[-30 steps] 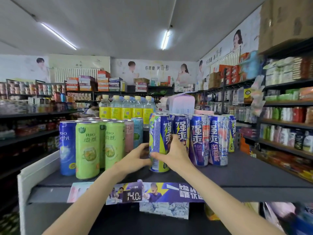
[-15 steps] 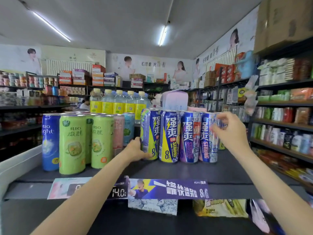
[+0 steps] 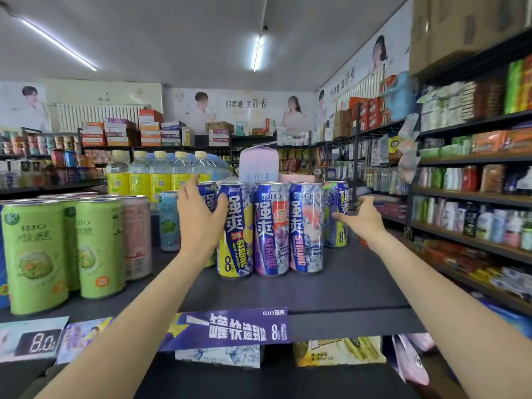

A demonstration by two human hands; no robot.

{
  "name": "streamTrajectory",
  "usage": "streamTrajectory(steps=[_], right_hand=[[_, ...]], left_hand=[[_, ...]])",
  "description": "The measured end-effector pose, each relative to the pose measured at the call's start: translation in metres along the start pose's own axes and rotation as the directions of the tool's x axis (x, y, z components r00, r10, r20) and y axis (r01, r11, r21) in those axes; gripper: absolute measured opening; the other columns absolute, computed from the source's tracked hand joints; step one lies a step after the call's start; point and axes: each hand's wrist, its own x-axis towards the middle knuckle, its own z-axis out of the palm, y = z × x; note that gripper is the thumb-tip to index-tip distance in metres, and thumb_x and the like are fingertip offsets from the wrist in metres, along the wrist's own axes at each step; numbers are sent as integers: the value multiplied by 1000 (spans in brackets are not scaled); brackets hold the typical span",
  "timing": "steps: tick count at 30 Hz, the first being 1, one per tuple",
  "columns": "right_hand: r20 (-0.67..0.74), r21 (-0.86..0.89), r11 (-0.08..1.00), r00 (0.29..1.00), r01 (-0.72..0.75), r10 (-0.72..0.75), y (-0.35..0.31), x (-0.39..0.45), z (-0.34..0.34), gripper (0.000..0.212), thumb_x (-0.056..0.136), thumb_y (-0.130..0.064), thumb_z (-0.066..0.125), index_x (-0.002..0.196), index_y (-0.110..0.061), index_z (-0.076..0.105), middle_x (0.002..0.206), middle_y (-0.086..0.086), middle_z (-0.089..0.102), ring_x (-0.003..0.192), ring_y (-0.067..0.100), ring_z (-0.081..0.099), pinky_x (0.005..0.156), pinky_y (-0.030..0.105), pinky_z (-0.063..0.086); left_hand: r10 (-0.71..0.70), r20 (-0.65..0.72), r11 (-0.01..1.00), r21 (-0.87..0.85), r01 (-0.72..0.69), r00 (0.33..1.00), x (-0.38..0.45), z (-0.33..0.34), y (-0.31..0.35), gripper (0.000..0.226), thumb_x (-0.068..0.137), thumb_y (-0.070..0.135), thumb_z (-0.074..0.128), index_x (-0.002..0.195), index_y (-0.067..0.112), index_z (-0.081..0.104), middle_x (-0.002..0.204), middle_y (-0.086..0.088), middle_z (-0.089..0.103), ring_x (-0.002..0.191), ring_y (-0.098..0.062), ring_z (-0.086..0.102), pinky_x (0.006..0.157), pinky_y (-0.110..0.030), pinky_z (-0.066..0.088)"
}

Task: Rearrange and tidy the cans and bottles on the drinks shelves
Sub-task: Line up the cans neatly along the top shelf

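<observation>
Cans upright on dark shelf (image 3: 331, 283), long axes vertical, labels facing viewer. Left hand (image 3: 198, 220) at 9 o'clock of blue can row, fingers straight, palm against yellow-blue can (image 3: 236, 231). Right hand (image 3: 359, 217) at 3 o'clock, open, fingers spread beside rear blue can (image 3: 335, 214); contact unclear. Purple can (image 3: 272, 228) and pink-blue can (image 3: 306, 226) between hands. Green cans (image 3: 34, 254) at 8 o'clock. Cylindrical, glossy printed metal.
</observation>
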Motion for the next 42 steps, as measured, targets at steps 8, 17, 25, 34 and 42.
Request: streamTrajectory(steps=[8,17,25,34,42], right_hand=[[64,50,999,998,-1,-3,10,39,19,89,76,-26,78,140,0,21,139,22,42,126,36,43,98,43,38],[49,-13,995,994,-101,102,21,38,43,86,77,-18,77,139,4,20,144,22,30,131,37,36,101,44,34],[57,-87,989,991,-117,122,13,18,27,92,69,-26,83,136,0,26,139,17,33,127,34,38,101,43,38],[72,160,987,997,28,-40,-35,-59,-35,79,58,-21,89,121,-13,41,125,5,52,115,23,50,96,40,44],[165,245,969,984,31,-73,-120,-160,27,94,45,-39,92,123,-19,44,123,-2,60,113,20,57,92,42,47]], left_hand=[[-159,35,986,-46,161,987,-24,42,16,92,76,47,70,147,28,14,148,-7,26,136,-23,24,106,-44,26],[-197,104,962,-170,213,975,-31,39,0,85,81,24,70,146,23,15,140,7,36,126,-8,39,103,-25,31],[-181,185,965,-155,211,966,-30,35,-6,91,82,23,68,148,23,5,147,-3,31,135,-18,31,105,-31,28],[-137,428,979,-82,189,893,-21,-12,-15,85,85,21,67,149,24,11,132,-2,52,115,-19,53,90,-26,40],[-161,519,986,56,154,840,-12,-94,-64,73,89,10,57,148,21,15,127,-11,55,101,-28,59,81,-30,41]])
